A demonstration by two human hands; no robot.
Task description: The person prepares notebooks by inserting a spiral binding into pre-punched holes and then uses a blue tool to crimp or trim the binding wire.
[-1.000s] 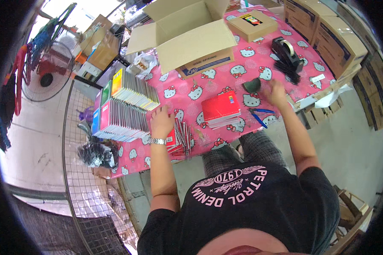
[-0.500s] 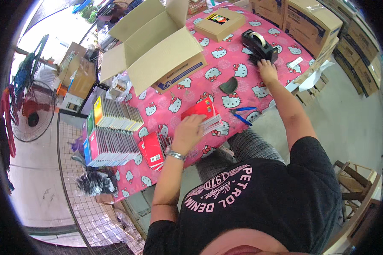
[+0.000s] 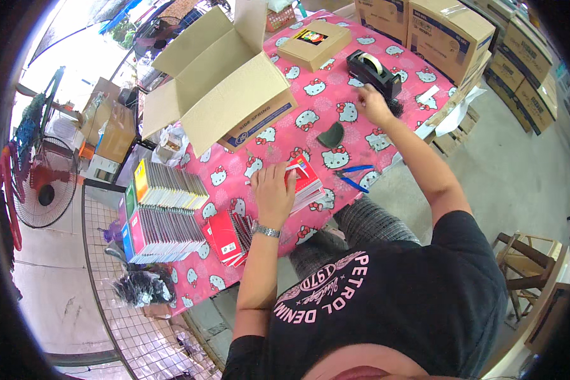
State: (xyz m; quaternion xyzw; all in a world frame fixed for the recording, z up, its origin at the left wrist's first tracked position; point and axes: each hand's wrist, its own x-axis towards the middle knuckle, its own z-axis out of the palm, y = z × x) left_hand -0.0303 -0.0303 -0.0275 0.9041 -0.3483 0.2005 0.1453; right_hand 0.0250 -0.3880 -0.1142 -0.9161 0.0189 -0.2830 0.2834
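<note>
My left hand (image 3: 272, 195) lies palm down beside a small stack of red-covered notebooks (image 3: 308, 185). Its fingers are stretched out and its thumb is against the stack's left edge. My right hand (image 3: 375, 106) is just in front of a black tape dispenser (image 3: 381, 77). Its fingers are curled together; whatever they may hold is too small to make out. A black bristly thing (image 3: 396, 107) shows behind that hand. Cutters with blue handles (image 3: 356, 180) lie right of the stack, below a dark half-round piece (image 3: 330, 135). More red notebooks (image 3: 224, 237) sit left of my left wrist.
Rows of upright notebooks (image 3: 168, 231) fill the table's left end. Behind them stands a large open carton (image 3: 259, 117). A flat brown box (image 3: 315, 44) lies at the back, and closed cartons (image 3: 446, 38) stand far right. The pink cloth (image 3: 278, 152) covers the table.
My left hand has slid leftward from the top of the red stack to its side. My right hand has drawn away from the dispenser's front end, and its fingers have curled.
</note>
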